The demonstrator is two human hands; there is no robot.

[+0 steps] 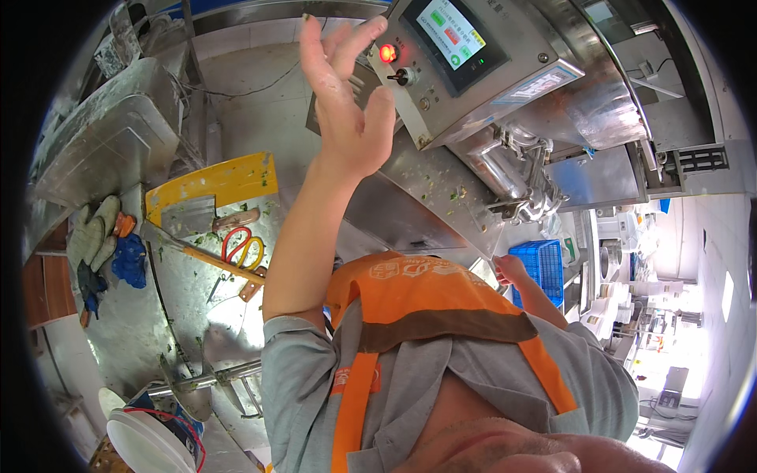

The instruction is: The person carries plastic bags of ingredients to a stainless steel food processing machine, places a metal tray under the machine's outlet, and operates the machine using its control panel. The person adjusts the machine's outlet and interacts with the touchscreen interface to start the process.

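Note:
My left hand (349, 112) is raised in front of a stainless-steel machine, with fingers apart and nothing in them; a small dark fleck is on one fingertip. Beside it, the machine's control box (497, 112) carries a lit touchscreen (452, 32), a glowing red lamp (388, 53) and a black selector knob (401, 77). Lower down at the right, my right hand (510, 269) is by a blue plastic basket (535, 272). Its fingers look bent, and whether they hold anything is unclear. Polished pipework with clamps (526, 183) hangs below the machine's round vessel.
On the steel table (118, 319) at left lie a yellow sheet (236, 177), a wood-handled flat blade (189, 216), red-and-yellow scissors (251, 254), a wooden stick (219, 263), gloves (94, 233) and metal paddles on a shaft (201, 381). A white bucket (148, 440) stands at lower left. Green scraps dot the surfaces.

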